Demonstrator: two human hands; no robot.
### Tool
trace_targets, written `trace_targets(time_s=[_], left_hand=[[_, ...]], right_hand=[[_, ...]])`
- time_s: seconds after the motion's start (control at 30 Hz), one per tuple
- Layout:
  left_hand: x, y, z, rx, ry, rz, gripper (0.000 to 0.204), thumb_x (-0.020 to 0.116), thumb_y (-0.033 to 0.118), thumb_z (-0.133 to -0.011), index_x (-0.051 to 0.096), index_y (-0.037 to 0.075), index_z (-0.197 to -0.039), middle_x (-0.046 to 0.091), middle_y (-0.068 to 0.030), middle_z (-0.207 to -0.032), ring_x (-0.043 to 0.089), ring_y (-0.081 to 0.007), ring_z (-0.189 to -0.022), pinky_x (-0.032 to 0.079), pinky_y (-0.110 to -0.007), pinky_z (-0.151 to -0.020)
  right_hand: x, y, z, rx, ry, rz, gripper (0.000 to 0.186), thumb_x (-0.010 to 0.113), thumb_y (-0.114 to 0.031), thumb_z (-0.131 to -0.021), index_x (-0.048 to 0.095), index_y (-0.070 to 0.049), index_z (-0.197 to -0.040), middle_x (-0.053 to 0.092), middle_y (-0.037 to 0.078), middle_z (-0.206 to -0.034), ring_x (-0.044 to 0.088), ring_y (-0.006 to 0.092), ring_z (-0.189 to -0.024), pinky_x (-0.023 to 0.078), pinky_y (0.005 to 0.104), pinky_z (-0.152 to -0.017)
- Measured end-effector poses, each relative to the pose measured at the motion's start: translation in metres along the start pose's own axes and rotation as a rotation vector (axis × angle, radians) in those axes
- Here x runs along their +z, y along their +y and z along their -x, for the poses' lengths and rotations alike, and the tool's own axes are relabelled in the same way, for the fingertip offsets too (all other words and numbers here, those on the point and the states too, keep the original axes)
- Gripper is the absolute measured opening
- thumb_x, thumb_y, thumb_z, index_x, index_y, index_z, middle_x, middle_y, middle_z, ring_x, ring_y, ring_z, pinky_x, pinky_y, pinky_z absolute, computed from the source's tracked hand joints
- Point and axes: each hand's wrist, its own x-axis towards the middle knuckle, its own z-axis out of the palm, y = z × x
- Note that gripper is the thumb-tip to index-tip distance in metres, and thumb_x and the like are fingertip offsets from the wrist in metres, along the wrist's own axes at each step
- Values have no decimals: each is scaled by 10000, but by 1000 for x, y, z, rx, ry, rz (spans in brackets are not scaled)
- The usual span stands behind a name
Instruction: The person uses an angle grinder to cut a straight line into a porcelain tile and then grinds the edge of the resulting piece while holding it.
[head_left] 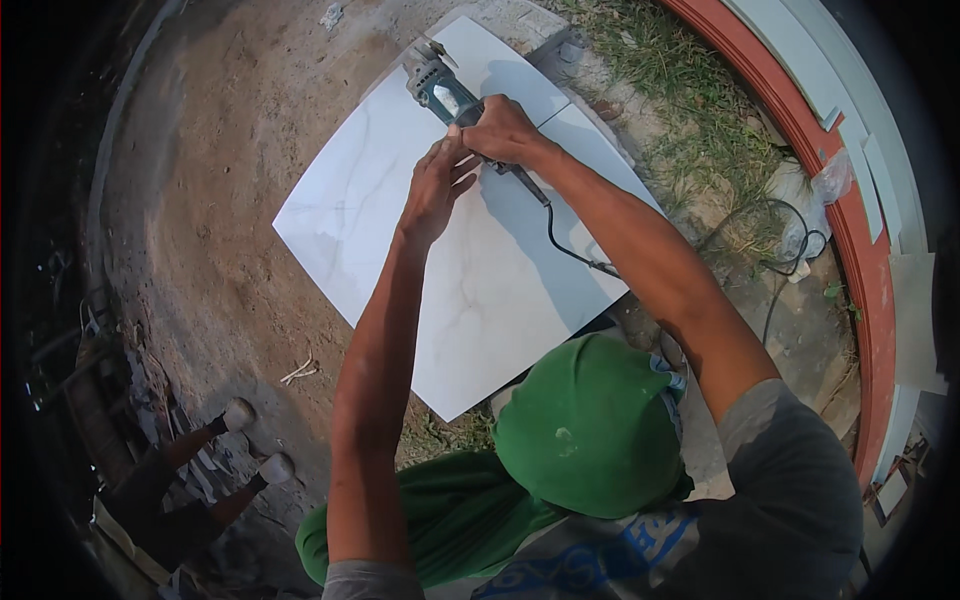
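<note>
My right hand (pixel 502 130) is wrapped round the rear body of a teal and grey angle grinder (pixel 441 92). The grinder's disc end points to the far edge of a large white marbled tile (pixel 455 300), and its black cord trails off to the right. Beside the grinder's back end, my left hand (pixel 434 182) has its fingers stretched out and apart, with the fingertips near or touching my right hand; exact contact is hard to tell. A thin dark line (pixel 553 115) runs across the tile to the right of the grinder.
My green-clad knee (pixel 590 430) is at the tile's near corner. The black cord (pixel 800 235) loops over the ground at right, by grass (pixel 690 120) and a red curved edge (pixel 862 250). Another person's shoes (pixel 277 468) stand at lower left on bare dirt (pixel 215 200).
</note>
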Motion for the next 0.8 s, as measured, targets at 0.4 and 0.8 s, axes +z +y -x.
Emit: trace_targets(time_s=[0.4, 0.8], left_hand=[[9, 12, -101, 131, 276, 348, 521, 668, 384, -1051, 577, -9, -1380, 660, -160, -1317, 646, -305, -1242, 499, -479, -1077], [2, 16, -107, 89, 309, 321, 492, 624, 431, -1060, 563, 83, -1403, 610, -126, -1326, 611, -257, -1224, 484, -446, -1033]], right_hand=[[-2, 10, -83, -33, -52, 8, 481, 757, -359, -701, 755, 98, -850, 772, 268, -906, 771, 374, -865, 607, 432, -776], [7, 8, -88, -40, -13, -46, 527, 750, -373, -706, 702, 140, -817, 739, 265, -838, 729, 330, -793, 575, 453, -727]])
